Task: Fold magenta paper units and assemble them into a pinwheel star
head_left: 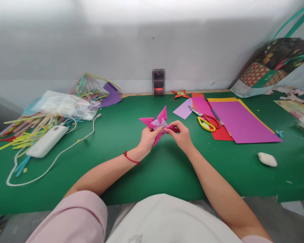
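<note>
Held between my two hands above the green tabletop is a folded paper star (161,116), with bright pink points and a pale lilac centre. My left hand (149,139) pinches it near the centre, thumb on top. At the star's right side, the thumb and fingers of my right hand (181,135) grip one dark pink point. Part of that point is hidden by the fingers. An orange paper star with a green centre (180,93) lies at the table's back edge.
Yellow-and-red-handled scissors (205,121), a pen and coloured paper sheets (245,121) lie to the right, near a white oval case (267,159). On the left are a white power bank (47,141), its cable and paper strips (35,130). A patterned bag (266,76) stands back right.
</note>
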The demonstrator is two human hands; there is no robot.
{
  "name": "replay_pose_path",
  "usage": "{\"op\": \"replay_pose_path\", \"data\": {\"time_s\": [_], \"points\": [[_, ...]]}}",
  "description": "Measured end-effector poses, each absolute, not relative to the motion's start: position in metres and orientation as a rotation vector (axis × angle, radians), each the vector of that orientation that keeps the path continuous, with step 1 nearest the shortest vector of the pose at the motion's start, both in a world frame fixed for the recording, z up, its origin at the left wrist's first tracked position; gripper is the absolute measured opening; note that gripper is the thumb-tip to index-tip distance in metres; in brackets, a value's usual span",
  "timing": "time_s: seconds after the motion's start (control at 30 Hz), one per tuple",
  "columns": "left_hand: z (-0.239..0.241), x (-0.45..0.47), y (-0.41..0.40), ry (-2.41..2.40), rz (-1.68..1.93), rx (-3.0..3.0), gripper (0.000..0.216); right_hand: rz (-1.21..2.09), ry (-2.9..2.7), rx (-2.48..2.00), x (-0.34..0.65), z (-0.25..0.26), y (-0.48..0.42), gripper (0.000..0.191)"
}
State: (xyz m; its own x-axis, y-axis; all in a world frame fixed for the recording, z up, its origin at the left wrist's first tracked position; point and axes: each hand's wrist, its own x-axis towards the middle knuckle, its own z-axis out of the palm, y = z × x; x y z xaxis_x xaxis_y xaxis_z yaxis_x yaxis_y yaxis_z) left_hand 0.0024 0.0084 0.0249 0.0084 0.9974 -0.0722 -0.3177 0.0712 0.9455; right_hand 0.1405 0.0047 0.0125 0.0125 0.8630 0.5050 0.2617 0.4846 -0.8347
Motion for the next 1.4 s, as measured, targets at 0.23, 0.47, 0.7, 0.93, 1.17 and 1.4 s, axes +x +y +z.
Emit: {"op": "replay_pose_path", "data": {"time_s": [0.23, 0.47, 0.7, 0.93, 1.17, 1.4], "points": [[0.024, 0.0, 0.012, 1.095, 1.29, 0.958, 0.028, 0.57, -1.661, -0.942, 0.144, 0.014, 0.006, 0.025], [0.026, 0.004, 0.009, 1.014, 1.325, 0.88, 0.028, 0.467, -1.535, -1.073, 0.133, 0.011, 0.003, 0.022], [0.023, 0.005, 0.007, 0.987, 1.366, 0.885, 0.029, 0.434, -1.437, -1.151, 0.125, 0.01, -0.001, 0.02], [0.023, 0.007, 0.004, 1.02, 1.394, 0.976, 0.029, 0.416, -1.413, -1.151, 0.122, 0.009, -0.003, 0.018], [0.019, 0.004, 0.006, 1.09, 1.392, 1.1, 0.028, 0.446, -1.471, -1.107, 0.128, 0.013, -0.001, 0.019], [0.023, 0.002, 0.009, 1.078, 1.348, 1.126, 0.026, 0.392, -1.585, -1.051, 0.134, 0.011, 0.004, 0.02]]}}
